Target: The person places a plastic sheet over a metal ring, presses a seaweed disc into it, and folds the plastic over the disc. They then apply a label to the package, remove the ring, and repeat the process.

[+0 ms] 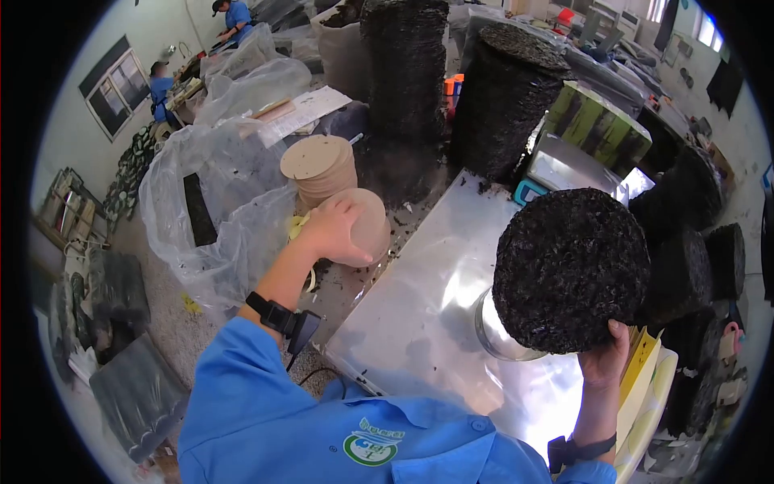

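My left hand (332, 232) rests on a round tan card disc (369, 227), its thumb spread apart from the fingers. This disc is at the top of a low pile. Just behind stands a taller stack of the same discs (318, 157). In my right hand (606, 355) is a thick round cake of dried black seaweed (571, 270), gripped at its lower edge and held up above the metal table. Part of that hand is hidden behind the cake. Under the cake's left side, a round metal ring or dish (501, 335) is partly visible on the tabletop.
The shiny metal table (403, 323) carries a scale (530, 192) at its far side. Tall stacks of black seaweed cakes (403, 97) rise behind it, with more at right. Clear plastic bags (242, 194) lie at left. Two people in blue (235, 18) work in the background.
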Motion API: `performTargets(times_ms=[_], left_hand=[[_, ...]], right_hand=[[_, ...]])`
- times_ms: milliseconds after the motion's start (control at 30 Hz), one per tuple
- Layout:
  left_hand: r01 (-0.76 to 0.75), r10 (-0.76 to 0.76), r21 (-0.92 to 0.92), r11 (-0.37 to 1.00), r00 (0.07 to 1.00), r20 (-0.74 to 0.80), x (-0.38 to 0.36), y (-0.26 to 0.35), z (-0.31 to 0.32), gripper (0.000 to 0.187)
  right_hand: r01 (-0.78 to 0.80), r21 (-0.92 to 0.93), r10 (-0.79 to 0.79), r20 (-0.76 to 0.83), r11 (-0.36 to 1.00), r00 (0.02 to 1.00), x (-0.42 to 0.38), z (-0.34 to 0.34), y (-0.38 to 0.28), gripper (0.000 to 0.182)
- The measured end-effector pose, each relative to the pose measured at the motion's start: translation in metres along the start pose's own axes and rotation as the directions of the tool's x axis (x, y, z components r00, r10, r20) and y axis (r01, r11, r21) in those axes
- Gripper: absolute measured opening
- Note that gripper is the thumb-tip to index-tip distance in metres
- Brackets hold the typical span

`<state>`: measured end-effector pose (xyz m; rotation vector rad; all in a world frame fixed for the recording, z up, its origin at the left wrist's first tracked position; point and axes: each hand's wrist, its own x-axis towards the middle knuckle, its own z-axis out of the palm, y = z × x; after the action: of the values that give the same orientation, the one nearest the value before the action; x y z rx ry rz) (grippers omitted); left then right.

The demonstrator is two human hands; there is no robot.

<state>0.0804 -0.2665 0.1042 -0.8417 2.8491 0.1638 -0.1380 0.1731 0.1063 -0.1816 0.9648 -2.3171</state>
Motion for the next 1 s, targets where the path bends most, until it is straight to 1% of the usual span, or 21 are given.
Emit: performTargets(times_ms=[133,200,233,300,333,400,433,500,533,567,600,633,700,733,767,800,833,867,900,933,1000], left_hand=[[-0.045,0.043,0.068,0.997,0.998,0.037,0.002,-0.002,0.004,0.105],[0.033,-0.042,-0.145,0.989,0.998,-0.056,0.009,-0.011,0.001,0.111],[0.029,-0.037,-0.145,0.989,0.998,-0.054,0.017,-0.014,0.004,0.111],[0.099,-0.104,-0.118,0.988,0.994,-0.041,0.029,-0.017,0.016,0.115],[0.099,-0.105,-0.121,0.988,0.994,-0.043,0.025,-0.012,0.014,0.115],[0.121,-0.121,0.006,0.993,0.988,0.099,0.022,0.002,0.003,0.118],[0.113,-0.114,0.009,0.994,0.988,0.100,0.022,0.003,0.003,0.118],[0.053,-0.054,0.017,0.998,0.994,0.099,0.018,-0.001,0.004,0.120],[0.053,-0.055,0.019,0.998,0.993,0.102,0.017,-0.007,0.009,0.120],[-0.059,0.059,-0.020,0.998,0.998,-0.011,0.017,-0.016,0.016,0.107],[-0.175,0.168,-0.045,0.984,0.977,-0.128,0.017,-0.024,0.020,0.095],[-0.178,0.172,-0.044,0.983,0.977,-0.124,0.016,-0.029,0.015,0.095],[0.032,-0.046,-0.232,0.972,0.997,-0.055,0.023,-0.027,-0.007,0.061],[0.051,-0.095,-0.180,0.982,0.966,-0.242,0.022,-0.019,-0.014,0.048],[0.069,-0.122,-0.139,0.988,0.897,-0.425,0.019,-0.004,-0.021,0.037],[0.017,-0.073,-0.137,0.990,0.905,-0.418,0.012,0.030,-0.032,0.037],[-0.073,-0.026,-0.209,0.975,0.900,-0.436,-0.001,0.074,-0.044,0.037],[-0.158,0.014,-0.281,0.947,0.892,-0.452,-0.010,0.110,-0.042,0.037],[-0.474,0.310,-0.148,0.868,0.751,-0.583,-0.001,0.130,-0.010,0.037],[-0.723,0.549,0.019,0.691,0.507,-0.665,0.007,0.150,0.024,0.038],[-0.863,0.738,0.110,0.493,0.349,-0.578,-0.008,0.215,0.049,0.039]], right_hand=[[-0.019,0.018,0.019,-0.008,1.000,1.000,-0.003,0.000,-0.002,0.055],[-0.043,0.006,0.043,0.001,0.999,0.999,-0.006,0.001,-0.004,0.055],[-0.041,0.005,0.041,-0.003,0.999,0.999,-0.007,-0.001,-0.004,0.055],[-0.054,0.000,0.053,-0.032,0.999,0.998,-0.008,-0.010,-0.002,0.056],[-0.053,-0.003,0.053,-0.030,0.999,0.998,-0.010,-0.008,-0.002,0.056],[-0.025,0.010,0.025,0.020,1.000,0.999,-0.012,-0.002,-0.002,0.057],[-0.020,0.012,0.019,0.014,1.000,1.000,-0.013,-0.005,-0.002,0.057],[-0.001,-0.013,0.001,-0.016,1.000,1.000,-0.015,-0.011,0.000,0.058],[-0.003,-0.011,0.003,-0.018,1.000,1.000,-0.014,-0.011,0.001,0.058],[-0.015,-0.002,0.015,-0.019,1.000,1.000,-0.012,-0.011,0.002,0.058],[-0.025,0.007,0.025,-0.020,1.000,0.999,-0.009,-0.012,0.003,0.057],[-0.024,0.009,0.024,-0.025,1.000,0.999,-0.007,-0.012,0.004,0.057],[-0.037,0.061,0.039,-0.025,0.997,0.999,-0.006,-0.012,0.007,0.056],[-0.030,0.079,0.034,-0.042,0.996,0.999,-0.007,-0.010,0.007,0.054],[-0.005,0.101,0.011,-0.063,0.995,0.998,-0.008,-0.010,0.008,0.052],[0.021,0.121,-0.011,-0.083,0.992,0.997,-0.007,-0.012,0.006,0.050],[0.080,0.137,-0.063,-0.125,0.987,0.990,-0.007,-0.014,0.002,0.048],[0.136,0.148,-0.111,-0.166,0.980,0.980,-0.008,-0.017,-0.002,0.045],[0.189,0.170,-0.163,-0.158,0.967,0.974,-0.009,-0.019,-0.008,0.042],[0.220,0.158,-0.190,-0.187,0.963,0.964,-0.011,-0.019,-0.012,0.042],[0.374,0.170,-0.327,-0.250,0.912,0.911,-0.016,-0.019,-0.020,0.042]])
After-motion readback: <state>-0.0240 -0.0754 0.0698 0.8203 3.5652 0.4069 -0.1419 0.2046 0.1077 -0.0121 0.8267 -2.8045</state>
